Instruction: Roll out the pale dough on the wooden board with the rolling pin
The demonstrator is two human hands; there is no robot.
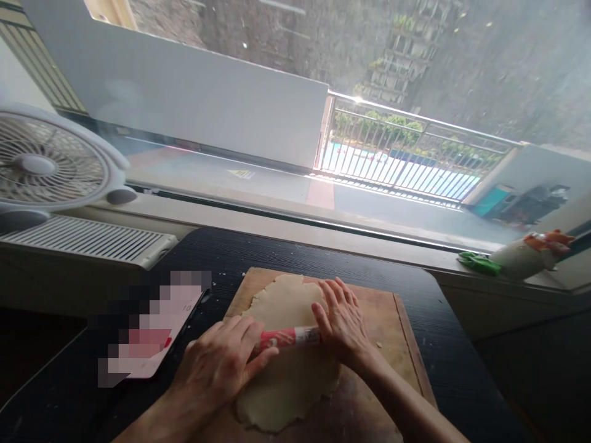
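A pale sheet of rolled dough [286, 387] with ragged edges lies on a wooden board [378, 307]. Across its middle rests a red and clear roller [281, 338]. My left hand [226, 354] is on the roller's left end, fingers curled over it and thumb along its near side. On the right end is my right hand [344, 320], its fingers stretched forward over the dough's edge and the board, its palm hiding that end. A small dough scrap [379, 345] sits on the board right of my right hand.
The board is on a black table [415, 280]. A pink object [152, 338], partly pixelated, lies to the left. Beyond are a white fan [34, 165], a slatted white unit [92, 237], a window with a railing outside, and a pot with a green cloth [480, 263] on the sill.
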